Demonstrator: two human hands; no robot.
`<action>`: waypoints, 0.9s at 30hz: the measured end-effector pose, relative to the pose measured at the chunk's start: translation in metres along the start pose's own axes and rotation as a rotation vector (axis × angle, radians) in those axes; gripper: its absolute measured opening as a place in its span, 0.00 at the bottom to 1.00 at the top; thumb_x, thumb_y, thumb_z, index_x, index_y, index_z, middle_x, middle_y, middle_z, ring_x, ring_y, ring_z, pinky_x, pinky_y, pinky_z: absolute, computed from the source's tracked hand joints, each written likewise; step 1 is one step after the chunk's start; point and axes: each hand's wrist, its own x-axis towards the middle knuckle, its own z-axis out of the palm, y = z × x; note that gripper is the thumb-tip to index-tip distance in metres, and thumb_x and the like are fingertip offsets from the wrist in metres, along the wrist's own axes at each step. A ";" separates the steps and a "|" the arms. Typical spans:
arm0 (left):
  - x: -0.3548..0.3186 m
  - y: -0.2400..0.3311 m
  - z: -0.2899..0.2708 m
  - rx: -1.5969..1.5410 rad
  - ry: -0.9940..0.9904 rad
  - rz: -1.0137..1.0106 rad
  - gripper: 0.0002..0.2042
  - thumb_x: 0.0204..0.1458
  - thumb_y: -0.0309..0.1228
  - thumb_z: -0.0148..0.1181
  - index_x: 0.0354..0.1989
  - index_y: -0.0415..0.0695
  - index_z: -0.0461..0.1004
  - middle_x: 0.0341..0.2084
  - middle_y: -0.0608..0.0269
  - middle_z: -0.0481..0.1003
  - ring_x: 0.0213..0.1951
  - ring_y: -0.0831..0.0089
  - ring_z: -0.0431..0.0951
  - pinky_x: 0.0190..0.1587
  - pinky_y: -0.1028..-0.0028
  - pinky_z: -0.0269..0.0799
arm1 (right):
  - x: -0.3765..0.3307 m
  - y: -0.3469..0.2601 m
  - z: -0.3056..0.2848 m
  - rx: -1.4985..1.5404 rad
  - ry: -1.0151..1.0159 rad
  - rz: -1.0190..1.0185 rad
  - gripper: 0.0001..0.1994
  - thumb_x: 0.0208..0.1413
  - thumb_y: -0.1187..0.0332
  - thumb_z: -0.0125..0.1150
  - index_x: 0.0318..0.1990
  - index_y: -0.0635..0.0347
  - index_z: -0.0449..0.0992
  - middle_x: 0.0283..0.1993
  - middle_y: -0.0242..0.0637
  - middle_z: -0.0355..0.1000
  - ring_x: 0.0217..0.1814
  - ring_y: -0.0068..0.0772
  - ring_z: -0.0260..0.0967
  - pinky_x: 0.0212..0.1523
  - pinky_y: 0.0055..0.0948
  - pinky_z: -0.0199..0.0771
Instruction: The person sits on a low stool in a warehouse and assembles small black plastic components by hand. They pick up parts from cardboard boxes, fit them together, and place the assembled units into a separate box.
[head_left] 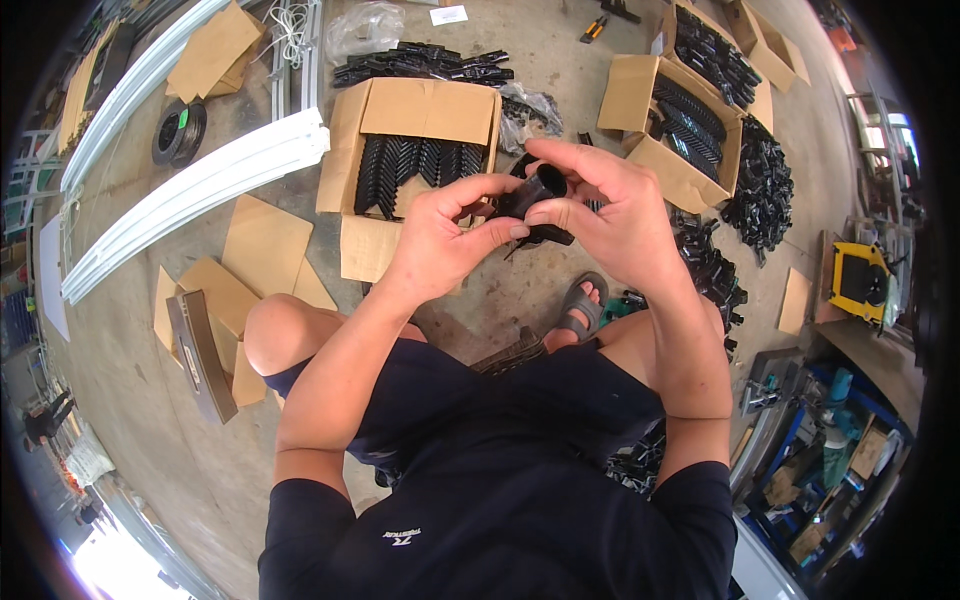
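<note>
Both hands, left hand (pixel 440 235) and right hand (pixel 610 215), clamped together on a black plastic part (pixel 530 195), probably two pieces, above the open cardboard box (pixel 425 110) edge.

Dark navy short-sleeve tee (pixel 500 520) w/ small white chest logo at 6 o'clock, matching navy shorts (pixel 420 390) — grey strap sandal (pixel 582 305) near centre; bare forearms.

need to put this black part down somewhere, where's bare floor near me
Bare concrete lies between the white rails and the open cardboard box. Another patch sits beyond that box. The right is crowded with heaps of black parts. Both the left hand and right hand grip the black part.
</note>
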 end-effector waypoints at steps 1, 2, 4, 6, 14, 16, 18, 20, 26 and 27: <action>0.000 0.000 0.002 -0.045 0.004 -0.004 0.19 0.54 0.22 0.71 0.54 0.37 0.78 0.40 0.64 0.82 0.40 0.83 0.78 0.43 0.79 0.75 | 0.000 0.000 0.000 0.005 0.003 -0.002 0.25 0.48 0.71 0.78 0.55 0.61 0.80 0.41 0.42 0.81 0.29 0.26 0.73 0.34 0.26 0.76; 0.001 0.000 0.004 -0.090 0.009 -0.007 0.19 0.54 0.22 0.71 0.55 0.37 0.78 0.40 0.65 0.82 0.40 0.83 0.78 0.43 0.79 0.75 | -0.001 0.001 0.000 0.011 0.005 -0.004 0.24 0.48 0.71 0.77 0.55 0.62 0.80 0.40 0.41 0.80 0.28 0.26 0.72 0.34 0.26 0.76; 0.001 -0.001 0.005 -0.138 0.016 -0.034 0.19 0.55 0.22 0.70 0.55 0.36 0.77 0.40 0.65 0.82 0.40 0.84 0.78 0.44 0.80 0.75 | 0.000 -0.004 0.000 -0.007 0.006 -0.018 0.23 0.49 0.71 0.77 0.54 0.62 0.80 0.39 0.40 0.80 0.28 0.25 0.72 0.33 0.25 0.76; 0.002 0.000 0.005 -0.143 0.021 -0.080 0.18 0.56 0.23 0.70 0.56 0.36 0.77 0.40 0.65 0.82 0.40 0.83 0.79 0.44 0.80 0.76 | 0.000 -0.001 0.004 0.017 0.015 -0.013 0.21 0.50 0.71 0.76 0.53 0.63 0.80 0.38 0.39 0.79 0.28 0.23 0.72 0.33 0.24 0.75; 0.007 -0.011 -0.008 -0.076 0.095 -0.068 0.13 0.59 0.25 0.68 0.51 0.36 0.80 0.35 0.68 0.83 0.34 0.88 0.77 0.37 0.83 0.73 | 0.017 0.032 0.005 0.485 -0.014 0.193 0.20 0.60 0.69 0.70 0.57 0.68 0.78 0.47 0.35 0.81 0.36 0.19 0.74 0.38 0.23 0.78; 0.011 -0.009 -0.014 -0.214 0.173 -0.110 0.12 0.61 0.28 0.66 0.50 0.37 0.80 0.36 0.67 0.83 0.32 0.86 0.77 0.35 0.82 0.74 | 0.033 0.059 -0.001 0.303 0.039 0.215 0.19 0.64 0.65 0.66 0.57 0.68 0.78 0.47 0.38 0.81 0.37 0.21 0.76 0.38 0.25 0.80; 0.013 -0.005 -0.026 -0.279 0.175 -0.180 0.14 0.67 0.35 0.58 0.52 0.37 0.78 0.45 0.53 0.83 0.40 0.74 0.84 0.40 0.74 0.83 | 0.052 0.096 -0.002 0.157 0.035 0.388 0.19 0.64 0.62 0.66 0.55 0.69 0.80 0.42 0.39 0.81 0.37 0.21 0.76 0.38 0.25 0.80; 0.017 -0.006 -0.032 -0.367 0.187 -0.203 0.15 0.67 0.36 0.59 0.53 0.38 0.78 0.45 0.53 0.83 0.39 0.74 0.85 0.37 0.74 0.83 | 0.062 0.149 -0.003 -0.015 0.012 0.541 0.18 0.63 0.60 0.66 0.52 0.67 0.82 0.37 0.42 0.82 0.37 0.25 0.78 0.40 0.28 0.81; 0.013 -0.021 -0.038 -0.342 0.218 -0.286 0.13 0.65 0.34 0.62 0.50 0.37 0.80 0.41 0.58 0.83 0.37 0.77 0.83 0.36 0.76 0.81 | 0.048 0.275 0.058 -0.603 -0.195 0.359 0.14 0.58 0.62 0.65 0.46 0.59 0.85 0.35 0.51 0.81 0.42 0.51 0.80 0.48 0.44 0.80; 0.013 -0.027 -0.040 -0.342 0.219 -0.287 0.13 0.65 0.34 0.62 0.50 0.37 0.80 0.41 0.59 0.83 0.37 0.78 0.83 0.36 0.76 0.81 | 0.043 0.283 0.075 -0.639 -0.236 0.348 0.13 0.58 0.62 0.64 0.45 0.58 0.85 0.36 0.52 0.81 0.44 0.54 0.80 0.49 0.46 0.80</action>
